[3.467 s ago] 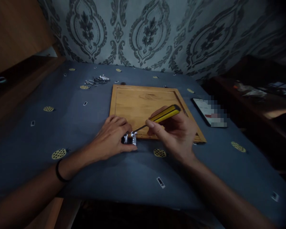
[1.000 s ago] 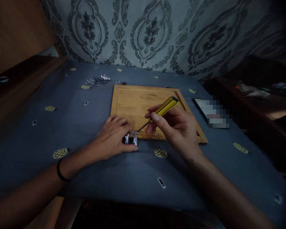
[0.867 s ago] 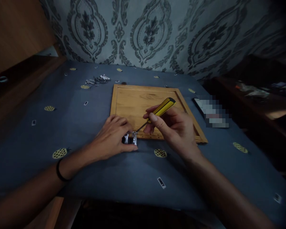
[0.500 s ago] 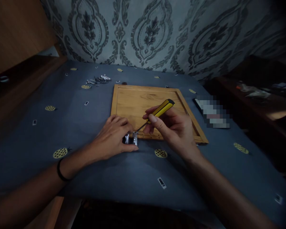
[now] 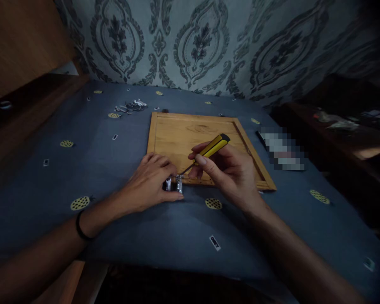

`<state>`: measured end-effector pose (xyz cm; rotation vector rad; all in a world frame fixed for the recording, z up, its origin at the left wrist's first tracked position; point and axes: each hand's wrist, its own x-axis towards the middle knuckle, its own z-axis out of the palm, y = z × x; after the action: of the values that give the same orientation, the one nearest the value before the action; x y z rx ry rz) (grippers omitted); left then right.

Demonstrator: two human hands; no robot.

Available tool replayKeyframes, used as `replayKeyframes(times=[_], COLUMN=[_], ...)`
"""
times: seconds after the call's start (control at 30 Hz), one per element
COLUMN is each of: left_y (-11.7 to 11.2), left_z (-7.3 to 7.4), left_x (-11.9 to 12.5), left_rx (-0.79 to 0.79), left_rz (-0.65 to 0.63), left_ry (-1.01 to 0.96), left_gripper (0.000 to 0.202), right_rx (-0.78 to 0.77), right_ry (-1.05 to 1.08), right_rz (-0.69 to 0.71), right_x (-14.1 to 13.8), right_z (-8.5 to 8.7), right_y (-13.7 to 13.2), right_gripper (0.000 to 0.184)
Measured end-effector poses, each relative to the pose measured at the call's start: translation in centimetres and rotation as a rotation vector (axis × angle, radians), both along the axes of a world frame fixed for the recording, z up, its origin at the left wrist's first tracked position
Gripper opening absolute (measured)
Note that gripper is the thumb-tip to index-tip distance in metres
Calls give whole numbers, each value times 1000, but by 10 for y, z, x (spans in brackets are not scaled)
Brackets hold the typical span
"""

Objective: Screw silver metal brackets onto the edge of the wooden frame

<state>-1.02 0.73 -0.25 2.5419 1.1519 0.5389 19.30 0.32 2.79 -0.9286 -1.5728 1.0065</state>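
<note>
A framed wooden panel (image 5: 190,135) lies flat on a blue cloth-covered table. At its near edge sits a shiny metal hinge (image 5: 179,185), partly hidden by fingers. My left hand (image 5: 152,181) grips the hinge against the panel's edge, thumb on the near side and fingers resting over the wood. In my right hand (image 5: 229,173), a yellow-and-black screwdriver (image 5: 212,148) is held between thumb and fingers, tilted down to the left. Its tip meets the hinge; whether it sits in a screw head is too small to tell.
Several metal pieces (image 5: 132,106) lie at the table's back left. Right of the panel rests a dark flat object (image 5: 281,150) with a blurred-out surface. A wooden cabinet (image 5: 25,46) borders the left side, and a patterned wall (image 5: 196,42) stands behind.
My right hand and the screwdriver have shifted very slightly left and down, with the tip still at the hinge. My left hand has stayed in place.
</note>
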Motion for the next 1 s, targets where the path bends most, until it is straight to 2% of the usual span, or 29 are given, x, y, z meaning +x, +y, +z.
replayKeyframes(times=[0.67,1.0], left_y=[0,1], left_z=[-1,-1], left_x=[0,1], left_rx=[2,1], left_rz=[-3,4], left_ry=[1,0], left_gripper=[43,43], right_rx=[-13,-19], right_ry=[27,-8], right_rz=[11,35], right_x=[1,1], right_z=[0,1], right_y=[1,-1], right_gripper=[29,33])
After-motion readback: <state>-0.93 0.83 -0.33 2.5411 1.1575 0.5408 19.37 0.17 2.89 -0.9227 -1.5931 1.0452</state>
